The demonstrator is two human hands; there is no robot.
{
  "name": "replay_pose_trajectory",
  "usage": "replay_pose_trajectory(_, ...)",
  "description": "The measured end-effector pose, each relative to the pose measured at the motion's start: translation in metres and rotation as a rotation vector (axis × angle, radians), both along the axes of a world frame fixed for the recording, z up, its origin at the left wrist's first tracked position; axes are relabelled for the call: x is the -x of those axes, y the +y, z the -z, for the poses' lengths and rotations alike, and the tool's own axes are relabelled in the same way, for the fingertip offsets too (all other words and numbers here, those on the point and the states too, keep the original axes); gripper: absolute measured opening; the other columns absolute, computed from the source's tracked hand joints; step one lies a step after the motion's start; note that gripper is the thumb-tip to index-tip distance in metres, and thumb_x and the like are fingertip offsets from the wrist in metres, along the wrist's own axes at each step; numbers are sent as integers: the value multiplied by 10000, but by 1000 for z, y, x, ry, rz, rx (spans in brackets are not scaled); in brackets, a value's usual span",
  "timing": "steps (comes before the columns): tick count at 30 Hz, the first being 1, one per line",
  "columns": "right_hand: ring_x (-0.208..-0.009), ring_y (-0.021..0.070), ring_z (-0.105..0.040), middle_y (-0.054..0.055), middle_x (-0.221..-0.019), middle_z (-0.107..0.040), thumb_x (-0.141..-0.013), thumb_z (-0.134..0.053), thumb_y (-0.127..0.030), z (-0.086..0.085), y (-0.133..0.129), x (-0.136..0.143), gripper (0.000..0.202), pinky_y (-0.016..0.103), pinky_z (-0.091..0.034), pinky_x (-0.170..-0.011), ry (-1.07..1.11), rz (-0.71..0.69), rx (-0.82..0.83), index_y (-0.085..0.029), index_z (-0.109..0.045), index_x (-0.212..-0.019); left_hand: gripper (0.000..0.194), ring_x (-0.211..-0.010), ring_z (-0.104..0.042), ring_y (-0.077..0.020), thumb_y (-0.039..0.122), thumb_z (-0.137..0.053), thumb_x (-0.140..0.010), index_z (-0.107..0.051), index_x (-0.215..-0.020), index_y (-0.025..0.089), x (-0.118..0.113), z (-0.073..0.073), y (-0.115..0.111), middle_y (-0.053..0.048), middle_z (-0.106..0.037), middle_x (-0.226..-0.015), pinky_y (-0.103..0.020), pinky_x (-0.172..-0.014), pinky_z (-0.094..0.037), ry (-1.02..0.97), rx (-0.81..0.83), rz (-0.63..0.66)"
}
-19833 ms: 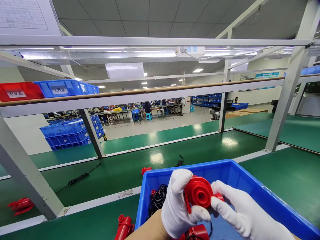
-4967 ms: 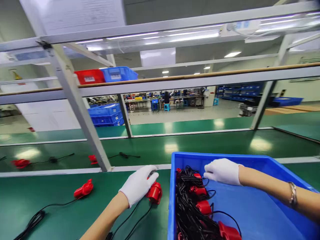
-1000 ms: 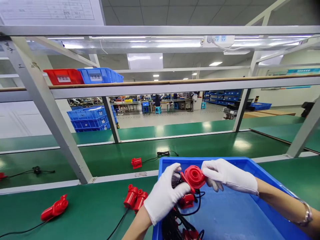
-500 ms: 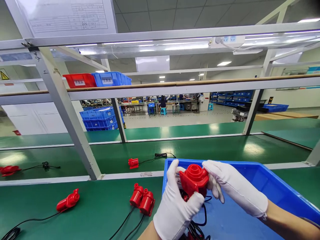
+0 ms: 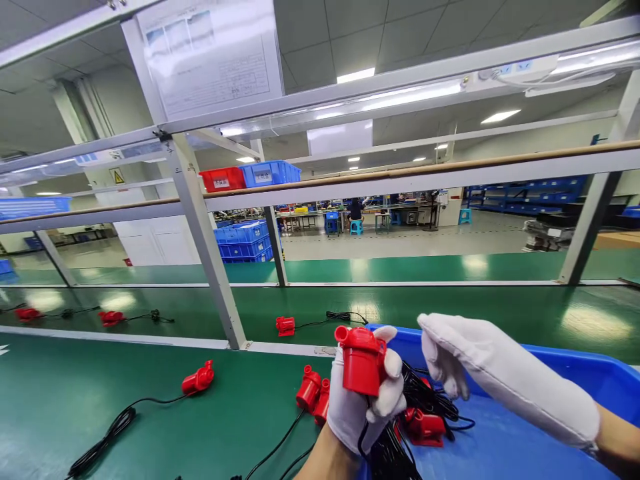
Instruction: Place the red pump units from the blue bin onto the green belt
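Note:
My left hand (image 5: pixel 363 407), in a white glove, grips a red plastic pump (image 5: pixel 361 359) with its black cord hanging down from the fist. My right hand (image 5: pixel 493 373), also gloved, hovers just right of the pump with fingers spread and nothing in it. Both hands are above the left end of a blue bin (image 5: pixel 540 413) that holds more red pumps (image 5: pixel 425 425) and tangled black cords (image 5: pixel 425 393). Two red pumps (image 5: pixel 313 395) lie together on the green table just left of my left hand.
Another red pump (image 5: pixel 199 380) with a black cord (image 5: pixel 107 433) lies farther left on the green table. More red pumps (image 5: pixel 285 325) sit on the conveyor belt behind a grey frame post (image 5: pixel 207 247). Red and blue bins (image 5: pixel 250 177) stand on the upper shelf.
My right hand has let go of the pump and moved off to the right. My left hand turned the pump upright and carried it left. The view has swung left.

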State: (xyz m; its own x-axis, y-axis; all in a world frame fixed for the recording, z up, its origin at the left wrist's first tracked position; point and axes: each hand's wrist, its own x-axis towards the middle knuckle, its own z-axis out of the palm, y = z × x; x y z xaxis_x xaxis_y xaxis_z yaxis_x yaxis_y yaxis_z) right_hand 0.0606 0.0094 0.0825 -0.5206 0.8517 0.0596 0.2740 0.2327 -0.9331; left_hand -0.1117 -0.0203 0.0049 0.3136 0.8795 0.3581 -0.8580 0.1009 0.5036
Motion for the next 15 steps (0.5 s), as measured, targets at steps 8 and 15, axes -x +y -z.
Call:
replay_pose_trajectory(8,-475,95,-458,-24,-581,-518,-918,-423,-642,-6,-6,3,510,211,-354,-460,-312,-64,-367,-191,-490,-690,520,-788,-633,-149,583,-354,-963,-542,-1241,187,-4,-16,-1,-64,-652,-976,-248,-694,-510,428,-48,-579)
replay_pose_trajectory(15,-403,97,-510,-12,-545,-556,-913,-424,-650,-42,24,-20,504,189,-362,-383,-249,104,-288,-184,-513,-744,574,-1218,-495,-210,548,-388,-967,-270,-1460,278,-17,-46,28,-76,-459,-1415,-374,-1072,-358,946,-448,-955)
